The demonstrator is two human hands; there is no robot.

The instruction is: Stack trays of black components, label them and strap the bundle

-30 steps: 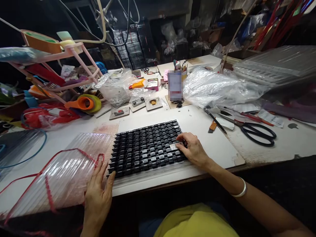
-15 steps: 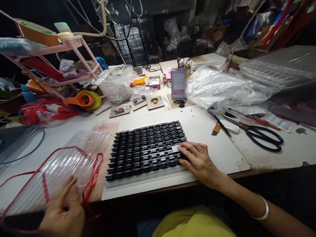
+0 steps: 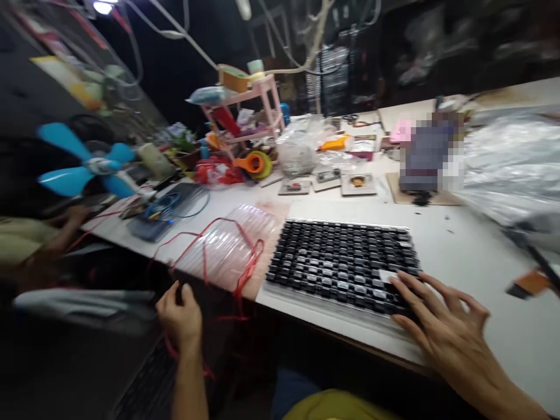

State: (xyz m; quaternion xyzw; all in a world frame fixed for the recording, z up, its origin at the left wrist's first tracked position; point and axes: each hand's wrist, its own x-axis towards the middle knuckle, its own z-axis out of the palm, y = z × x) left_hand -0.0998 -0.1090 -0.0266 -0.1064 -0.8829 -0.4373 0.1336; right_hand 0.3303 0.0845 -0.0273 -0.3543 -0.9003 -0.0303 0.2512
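Note:
My right hand (image 3: 446, 321) lies with fingers spread on the right side of a clear tray filled with rows of small black parts (image 3: 341, 265). Its fingertips touch a small white piece (image 3: 387, 276) on top of the rows. Just off the table's front edge, my left hand (image 3: 181, 315) is closed in a pinch; what is between its fingers, if anything, is too blurred to make out. Red ribbon (image 3: 249, 271) lies across clear ribbed plastic trays (image 3: 223, 251) beside the filled tray, and more red shows below my left hand.
Small fixtures (image 3: 359, 184), a pixelated upright object (image 3: 424, 154) and clear plastic bags (image 3: 516, 169) stand behind the tray. A pink rack (image 3: 266, 105) and a blue fan (image 3: 96, 166) are at back left. Another person's arm (image 3: 61, 236) shows at far left.
The view has swung left, bringing the fan and another person's arm into sight. My left hand has left the clear trays and closed off the table edge. My right hand stays at the white piece.

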